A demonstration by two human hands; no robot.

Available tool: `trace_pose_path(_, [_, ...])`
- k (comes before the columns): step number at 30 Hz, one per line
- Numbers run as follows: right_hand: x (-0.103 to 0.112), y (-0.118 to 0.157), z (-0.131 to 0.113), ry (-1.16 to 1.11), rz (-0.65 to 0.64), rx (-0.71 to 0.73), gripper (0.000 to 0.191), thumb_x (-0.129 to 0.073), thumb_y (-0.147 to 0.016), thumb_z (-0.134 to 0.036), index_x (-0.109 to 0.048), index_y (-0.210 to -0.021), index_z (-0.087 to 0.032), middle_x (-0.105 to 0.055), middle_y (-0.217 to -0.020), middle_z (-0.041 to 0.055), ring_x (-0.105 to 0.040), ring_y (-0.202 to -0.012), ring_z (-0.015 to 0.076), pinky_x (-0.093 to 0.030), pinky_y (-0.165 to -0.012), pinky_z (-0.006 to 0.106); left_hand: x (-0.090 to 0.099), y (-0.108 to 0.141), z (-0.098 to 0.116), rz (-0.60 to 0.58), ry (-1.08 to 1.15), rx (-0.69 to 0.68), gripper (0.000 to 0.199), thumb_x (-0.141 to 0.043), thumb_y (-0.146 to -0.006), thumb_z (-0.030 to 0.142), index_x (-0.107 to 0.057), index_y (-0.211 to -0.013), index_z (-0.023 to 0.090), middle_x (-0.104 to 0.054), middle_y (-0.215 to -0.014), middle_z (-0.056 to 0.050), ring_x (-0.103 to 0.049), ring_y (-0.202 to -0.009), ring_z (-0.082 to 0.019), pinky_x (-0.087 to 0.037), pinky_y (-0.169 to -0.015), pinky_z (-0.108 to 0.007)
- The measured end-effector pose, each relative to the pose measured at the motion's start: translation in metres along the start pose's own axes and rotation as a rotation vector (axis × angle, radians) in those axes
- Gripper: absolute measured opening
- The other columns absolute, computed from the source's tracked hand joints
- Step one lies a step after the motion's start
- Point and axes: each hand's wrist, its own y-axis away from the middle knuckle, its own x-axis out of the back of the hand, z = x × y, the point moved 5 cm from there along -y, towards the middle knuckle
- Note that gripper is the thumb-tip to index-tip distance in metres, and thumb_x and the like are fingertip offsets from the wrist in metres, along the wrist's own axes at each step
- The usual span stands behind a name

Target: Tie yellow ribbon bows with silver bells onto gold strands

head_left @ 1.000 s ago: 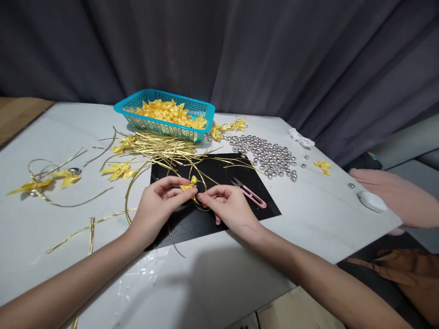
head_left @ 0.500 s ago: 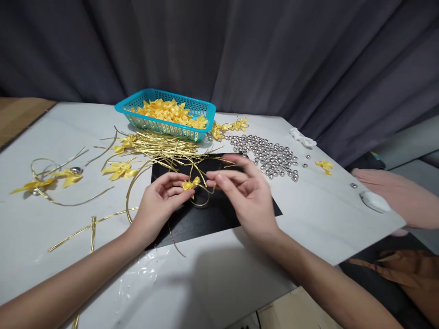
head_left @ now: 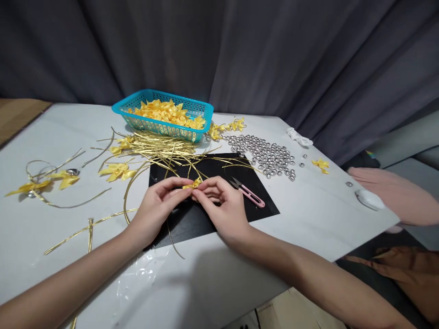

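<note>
Between my two hands, above the black mat [head_left: 192,224], is a small yellow ribbon bow [head_left: 196,183]. My left hand [head_left: 161,205] pinches its left side between thumb and fingers. From the other side, my right hand [head_left: 222,203] closes on the bow's right part, fingertips nearly touching those of the left. Part of the bow is covered by the fingers. Pink-handled thread snips [head_left: 252,195] lie on the mat just right of my right hand. Gold cord [head_left: 174,240] trails over the mat below my left hand.
A blue basket [head_left: 163,123] of yellow bows stands at the back, with a pile of gold cords [head_left: 161,146] before it. Silver heart-shaped beads [head_left: 270,157] spread to the right. Finished-looking bows with cord [head_left: 65,178] lie left. A white mouse [head_left: 369,199] sits near the right edge.
My right hand has moved left and down and closed on the bow beside my left hand. The snips on the mat have come into view. The whole view has shifted slightly.
</note>
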Motion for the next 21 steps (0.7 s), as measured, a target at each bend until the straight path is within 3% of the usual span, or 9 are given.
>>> trace_pose_path(5, [-0.0009, -0.0013, 0.0013, 0.043, -0.03, 0.005, 0.012, -0.065, -0.078, -0.024, -0.054, -0.075, -0.02, -0.063, -0.073, -0.0013, -0.064, -0.065, 0.0094, -0.053, -0.062, 0.022, 0.0008, -0.0004, -0.0002, 0.005, 0.03, 0.008, 0.014, -0.079, -0.061, 0.027, -0.074, -0.072, 0.02, -0.072, -0.076, -0.001, -0.064, -0.075, -0.014, -0.049, -0.072, -0.022])
trace_pose_path(15, [-0.0028, -0.0032, 0.0076, -0.192, 0.01, -0.132, 0.031, -0.073, -0.069, -0.033, -0.046, -0.07, -0.019, -0.054, -0.065, -0.0063, -0.065, -0.058, 0.0084, -0.052, -0.054, 0.018, 0.0025, -0.0035, -0.0033, 0.015, 0.119, 0.098, 0.011, -0.08, -0.06, 0.027, -0.076, -0.068, 0.02, -0.075, -0.075, -0.004, -0.066, -0.074, -0.015, -0.051, -0.076, -0.026])
trace_pose_path(21, [-0.0044, -0.0046, 0.0084, -0.274, 0.0, -0.163, 0.04, -0.074, -0.069, -0.033, -0.036, -0.062, -0.019, -0.055, -0.061, -0.0064, -0.065, -0.057, 0.0081, -0.054, -0.06, 0.02, 0.0014, -0.0043, -0.0051, -0.027, 0.127, 0.12, 0.015, -0.081, -0.06, 0.03, -0.076, -0.07, 0.021, -0.075, -0.078, -0.004, -0.066, -0.077, -0.014, -0.051, -0.077, -0.023])
